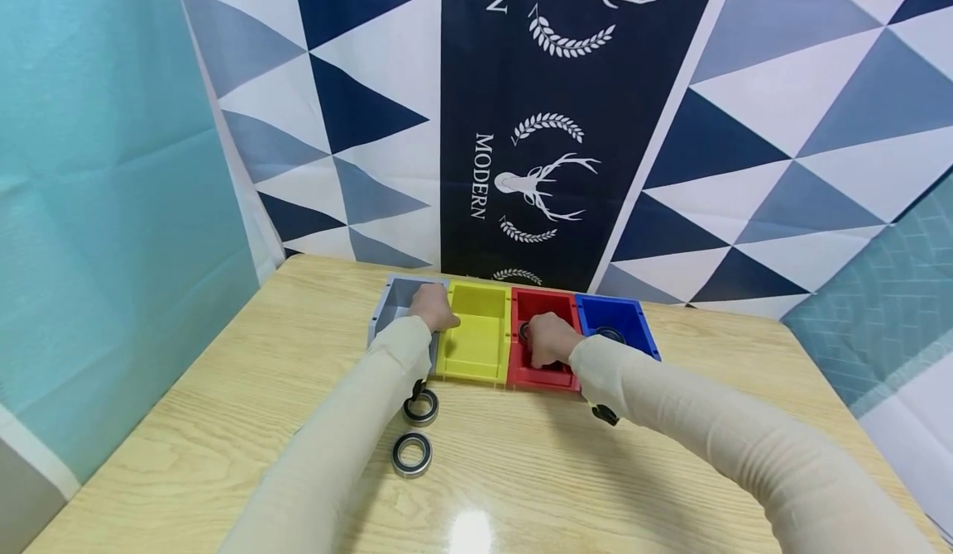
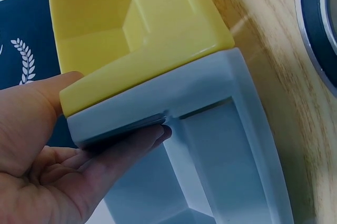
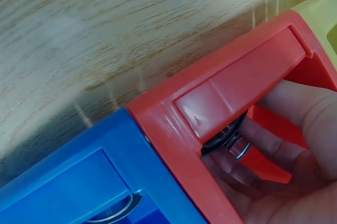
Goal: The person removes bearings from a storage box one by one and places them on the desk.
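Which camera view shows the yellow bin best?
The head view: it shows nearly the whole yellow bin, inside and rim, with the left hand at its left side. The left wrist view gives a close-up of one end, cropped at the top. The right wrist view catches only a corner at its right edge.

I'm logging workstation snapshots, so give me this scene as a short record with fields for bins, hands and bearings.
Bins, left to right: grey bin, yellow bin, red bin, blue bin
Left hand: pinches the adjoining walls of the grey and yellow bins
Right hand: inside the red bin, fingers at a ball bearing; firm grip cannot be told
Loose on table: near bearing and far bearing, both lying flat in front of the bins
Blue bin contents: one bearing visible, partly hidden
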`<state>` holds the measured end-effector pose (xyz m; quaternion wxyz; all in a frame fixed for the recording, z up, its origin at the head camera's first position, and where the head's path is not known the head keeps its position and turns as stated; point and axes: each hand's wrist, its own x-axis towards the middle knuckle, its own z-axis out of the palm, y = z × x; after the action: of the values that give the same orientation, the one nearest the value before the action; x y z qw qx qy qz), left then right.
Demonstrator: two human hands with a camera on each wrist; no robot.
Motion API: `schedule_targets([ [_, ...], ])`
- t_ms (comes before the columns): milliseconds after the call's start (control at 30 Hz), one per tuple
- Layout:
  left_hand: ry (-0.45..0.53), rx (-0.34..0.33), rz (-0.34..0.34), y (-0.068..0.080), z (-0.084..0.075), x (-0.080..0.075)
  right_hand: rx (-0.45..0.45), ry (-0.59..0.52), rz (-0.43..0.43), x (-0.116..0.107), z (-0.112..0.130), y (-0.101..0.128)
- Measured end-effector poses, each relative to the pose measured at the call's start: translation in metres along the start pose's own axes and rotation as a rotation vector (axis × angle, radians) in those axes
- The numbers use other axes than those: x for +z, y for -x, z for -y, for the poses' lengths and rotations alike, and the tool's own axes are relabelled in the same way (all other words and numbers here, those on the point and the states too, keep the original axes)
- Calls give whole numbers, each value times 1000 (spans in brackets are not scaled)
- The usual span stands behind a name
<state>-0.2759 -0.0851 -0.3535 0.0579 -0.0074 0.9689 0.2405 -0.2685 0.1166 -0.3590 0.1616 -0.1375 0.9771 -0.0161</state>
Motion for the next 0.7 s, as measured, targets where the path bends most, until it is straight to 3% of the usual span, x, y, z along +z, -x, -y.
schedule_targets([
  [200, -6, -7, -2, -1, -1, 1, -35, 22, -21, 3, 0, 1],
  [467, -3, -25, -8, -2, -1, 3, 73, -48, 4, 5, 5, 1],
  [700, 3, -20, -11, -2, 0, 3, 16, -100, -24, 3, 3, 3],
])
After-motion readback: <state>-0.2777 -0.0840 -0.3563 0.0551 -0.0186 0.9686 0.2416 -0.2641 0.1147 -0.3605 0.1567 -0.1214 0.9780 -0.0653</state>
